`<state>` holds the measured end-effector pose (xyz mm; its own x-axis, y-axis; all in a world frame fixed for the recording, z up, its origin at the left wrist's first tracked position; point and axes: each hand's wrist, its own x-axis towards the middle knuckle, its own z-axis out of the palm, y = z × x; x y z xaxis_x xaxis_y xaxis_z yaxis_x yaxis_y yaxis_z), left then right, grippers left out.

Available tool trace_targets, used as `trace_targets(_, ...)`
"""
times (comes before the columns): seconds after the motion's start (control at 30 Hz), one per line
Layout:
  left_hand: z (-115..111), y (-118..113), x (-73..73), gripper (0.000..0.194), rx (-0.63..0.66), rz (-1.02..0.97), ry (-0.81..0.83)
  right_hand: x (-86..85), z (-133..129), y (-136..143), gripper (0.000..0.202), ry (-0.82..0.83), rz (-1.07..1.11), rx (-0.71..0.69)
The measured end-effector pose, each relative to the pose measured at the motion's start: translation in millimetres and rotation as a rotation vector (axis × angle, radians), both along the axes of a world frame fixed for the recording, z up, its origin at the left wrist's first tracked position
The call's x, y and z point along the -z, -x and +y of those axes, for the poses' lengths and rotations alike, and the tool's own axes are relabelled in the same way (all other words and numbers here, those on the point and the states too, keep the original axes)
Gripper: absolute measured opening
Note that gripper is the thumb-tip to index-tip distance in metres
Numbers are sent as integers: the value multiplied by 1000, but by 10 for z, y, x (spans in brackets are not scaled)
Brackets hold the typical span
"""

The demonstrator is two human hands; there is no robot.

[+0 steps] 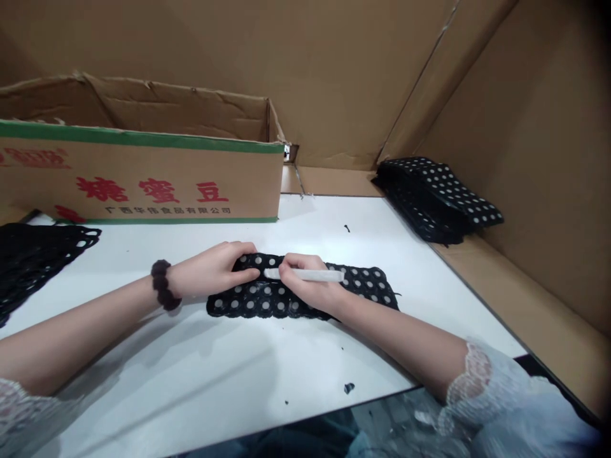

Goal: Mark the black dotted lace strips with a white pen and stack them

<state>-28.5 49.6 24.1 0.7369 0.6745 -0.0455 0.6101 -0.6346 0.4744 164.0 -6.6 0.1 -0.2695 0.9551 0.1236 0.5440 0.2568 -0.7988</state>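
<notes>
A black perforated sheet (265, 307) with rows of pale round dots and scalloped edges lies on the white table, partly covered by both hands. My left hand (217, 270) grips its upper left part, the thumb on top and the other fingers at the far edge. A dark beaded band circles that wrist. In my right hand (308, 283), closed over the sheet's middle, is a slim white pen-shaped tool (322, 275). The tool's tip points left, close to my left thumb. Whether the tip touches the sheet I cannot tell.
A long open cardboard box (248, 184) with green edges and red lettering stands at the back left. More dotted black sheets (442, 191) are piled at the right against a cardboard wall (539, 159). Black openwork pieces (38, 257) lie far left. Small black scraps (349, 387) dot the table.
</notes>
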Motion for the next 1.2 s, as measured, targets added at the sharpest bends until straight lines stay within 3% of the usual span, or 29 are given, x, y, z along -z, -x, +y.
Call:
trace_targets(0.13, 14, 17, -9, 24, -13, 64, 72, 12, 4, 14, 28, -17, -33, -17)
trace_targets(0.37, -71, -28, 16, 22, -83, 111, -60, 8, 23, 32, 27, -78, -176, -71)
trace_targets(0.57, -279, -144, 55, 22, -222, 169, -151, 31, 13, 138, 26, -195, -413, -30)
trace_targets(0.8, -237, -57, 25, 23, -219, 92, 43, 27, -9, 194, 25, -260, -570, -14)
trace_targets(0.9, -120, -3, -20, 22, -135, 91, 170, 68, -20, 169, 24, -327, -545, -3)
trace_targets(1.07, -75, -38, -14, 21, -100, 160, -94, 60, -46, 138, 23, -256, -378, 28)
trace_targets(1.2, -117, -46, 13, 22, -102, 159, -92, -22, -91, 134, 26, -76, -117, 94)
